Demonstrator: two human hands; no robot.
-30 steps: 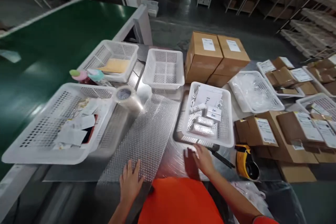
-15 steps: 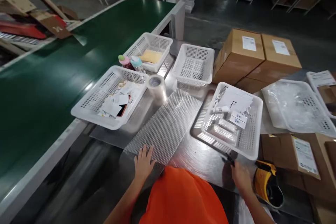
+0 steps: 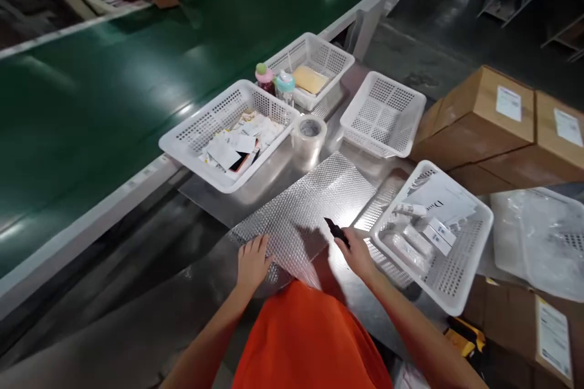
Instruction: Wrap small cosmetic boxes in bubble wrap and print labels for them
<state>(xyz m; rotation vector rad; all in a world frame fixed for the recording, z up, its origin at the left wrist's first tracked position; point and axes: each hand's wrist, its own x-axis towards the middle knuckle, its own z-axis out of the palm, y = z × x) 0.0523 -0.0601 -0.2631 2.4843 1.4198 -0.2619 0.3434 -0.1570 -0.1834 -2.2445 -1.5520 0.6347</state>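
A sheet of bubble wrap [image 3: 305,200] lies flat on the metal table, its near edge by the orange shirt. My left hand [image 3: 253,264] rests on the sheet's near left part, palm down with the fingers stretched out. In my right hand [image 3: 358,253] is a black utility knife [image 3: 336,231], held over the right side of the bubble wrap with its tip pointing up and left. The knife seems to be above the sheet; I cannot tell whether it touches. A roll of clear tape [image 3: 308,143] stands just beyond the sheet.
Around the wrap stand white baskets: one with papers [image 3: 201,167], one with small boxes [image 3: 479,237], an unfilled one [image 3: 413,127] and one with a yellow packet [image 3: 340,67]. Two drink bottles [image 3: 285,86] stand between baskets. A green conveyor [image 3: 137,91] runs left; cartons [image 3: 483,127] stand right.
My right hand has brought the knife from beside the right basket, leftward over the bubble wrap. My left hand stays on the sheet. The view has turned, shifting the table's things.
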